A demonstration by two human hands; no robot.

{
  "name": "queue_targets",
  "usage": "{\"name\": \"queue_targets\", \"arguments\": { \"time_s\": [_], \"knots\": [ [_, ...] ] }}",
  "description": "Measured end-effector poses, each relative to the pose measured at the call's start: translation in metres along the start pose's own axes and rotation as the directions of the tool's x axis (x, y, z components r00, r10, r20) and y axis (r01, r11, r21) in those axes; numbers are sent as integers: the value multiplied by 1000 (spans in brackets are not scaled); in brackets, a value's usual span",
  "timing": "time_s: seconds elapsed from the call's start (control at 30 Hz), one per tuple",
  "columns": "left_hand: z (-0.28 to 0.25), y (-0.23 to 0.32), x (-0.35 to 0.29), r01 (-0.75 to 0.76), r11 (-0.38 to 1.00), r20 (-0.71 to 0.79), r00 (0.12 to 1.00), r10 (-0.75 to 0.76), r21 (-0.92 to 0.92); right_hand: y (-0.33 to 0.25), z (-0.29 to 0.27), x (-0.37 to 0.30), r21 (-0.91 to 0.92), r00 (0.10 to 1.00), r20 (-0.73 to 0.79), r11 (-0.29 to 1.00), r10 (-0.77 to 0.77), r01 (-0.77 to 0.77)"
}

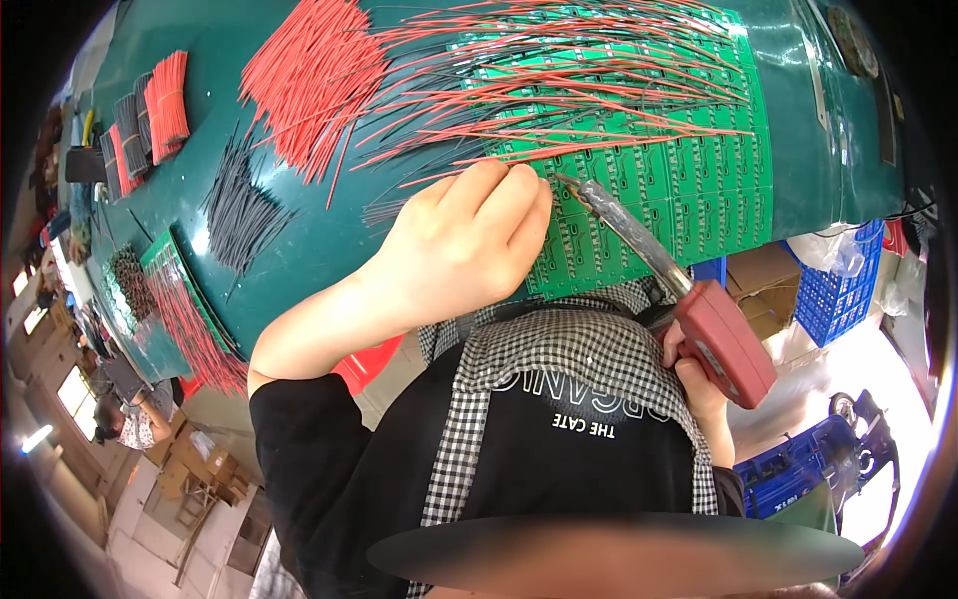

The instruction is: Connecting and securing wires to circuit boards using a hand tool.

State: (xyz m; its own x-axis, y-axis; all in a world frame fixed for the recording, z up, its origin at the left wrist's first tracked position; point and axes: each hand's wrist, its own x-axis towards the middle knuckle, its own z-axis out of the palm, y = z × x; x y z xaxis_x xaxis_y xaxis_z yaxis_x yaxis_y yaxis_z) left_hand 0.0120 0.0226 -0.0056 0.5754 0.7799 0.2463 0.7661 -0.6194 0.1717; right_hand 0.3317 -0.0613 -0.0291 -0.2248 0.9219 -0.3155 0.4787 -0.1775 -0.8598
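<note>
My right hand [702, 387] is closed around the red handle of a soldering iron [725, 344]. The iron's dark metal shaft slants up and left, its tip at a green circuit board panel [714, 190], close to my left fingertips. My left hand [469, 235] is closed over the panel's left edge with its fingers curled. Its fingertips are turned away, so what they pinch is hidden. Red wires [599, 85] and black ones fan leftward across the panel, the nearest red wire passing just beyond my left knuckles.
Loose red wires [314, 80] and black wires [242, 205] lie in piles on the green tabletop [215, 110]. Farther left are banded wire bundles [167, 100] and another board stack with red wires [200, 329]. A blue crate [843, 285] stands below the table's right side.
</note>
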Motion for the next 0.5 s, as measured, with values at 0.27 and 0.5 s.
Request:
{"name": "queue_targets", "arguments": {
  "time_s": [0.27, 0.5],
  "knots": [
    [0, 1, 0, -2, 1000, 17, 1000, 1, 19, -5, -1, 10, 119, 993, 20, 987, -113, 109],
    [-1, 2, 0, -6, 999, 39, 999, 4, 39, -9, -4, 9, -41, 995, 52, 996, -82, 84]
  ]
}}
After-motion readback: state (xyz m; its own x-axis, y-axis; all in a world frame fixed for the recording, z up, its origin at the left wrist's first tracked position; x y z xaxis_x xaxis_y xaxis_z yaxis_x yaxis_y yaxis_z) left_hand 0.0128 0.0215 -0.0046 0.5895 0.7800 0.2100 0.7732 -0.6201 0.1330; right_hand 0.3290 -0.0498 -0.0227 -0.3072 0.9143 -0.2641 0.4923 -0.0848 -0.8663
